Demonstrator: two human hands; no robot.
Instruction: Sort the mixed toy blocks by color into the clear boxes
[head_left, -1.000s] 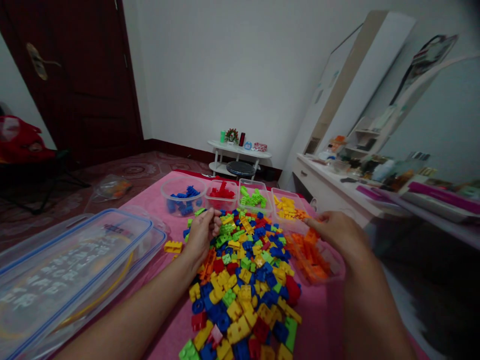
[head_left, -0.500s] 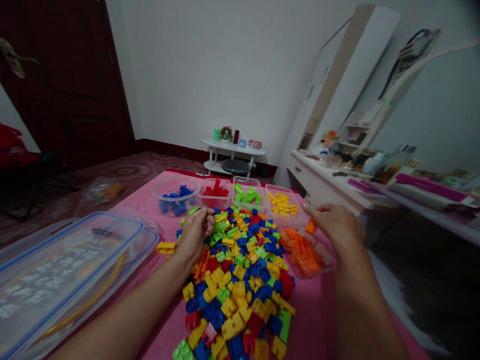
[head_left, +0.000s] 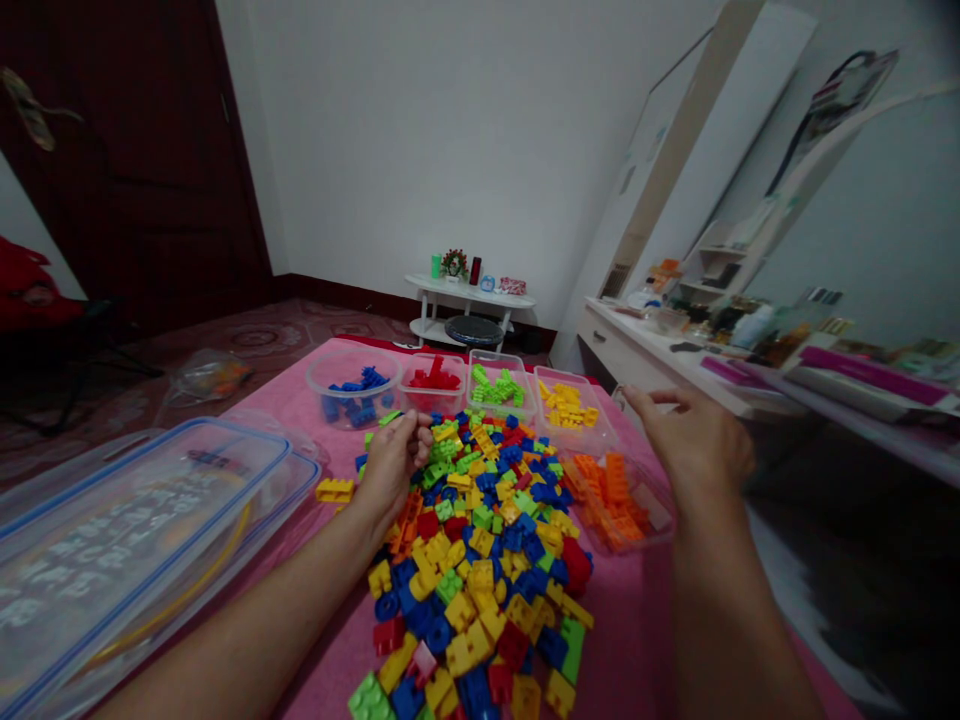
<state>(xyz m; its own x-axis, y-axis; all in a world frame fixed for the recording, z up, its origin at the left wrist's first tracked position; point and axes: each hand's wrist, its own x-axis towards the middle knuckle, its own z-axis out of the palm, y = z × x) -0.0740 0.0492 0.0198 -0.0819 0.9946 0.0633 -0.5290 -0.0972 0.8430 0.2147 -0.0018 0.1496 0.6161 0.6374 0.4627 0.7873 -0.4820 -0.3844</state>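
Observation:
My left hand (head_left: 395, 455) is curled closed at the left edge of a heap of mixed toy building bricks (head_left: 469, 565). Whatever its fingers may hold is hidden. To the right, my right hand (head_left: 690, 435) hovers above and just beyond the clear box of orange bricks (head_left: 660, 515), its fingers apart and nothing visible in them. One orange brick (head_left: 617, 480) stands up from the others in that box. Behind the heap, clear containers hold blue bricks (head_left: 360, 397), red bricks (head_left: 433, 376), light green bricks (head_left: 497, 386) and yellow bricks (head_left: 568, 405).
A clear bin with blue-edged lids (head_left: 172, 540) lies at the left. A lone yellow brick (head_left: 334, 490) sits left of the heap on the pink cloth (head_left: 292, 385). A cluttered white dresser (head_left: 645, 345) stands to the right, and a small white table (head_left: 471, 295) by the wall.
My right hand has let go of an orange brick, which now lies in the orange box, and has risen slightly to the right. My left hand stays by the heap.

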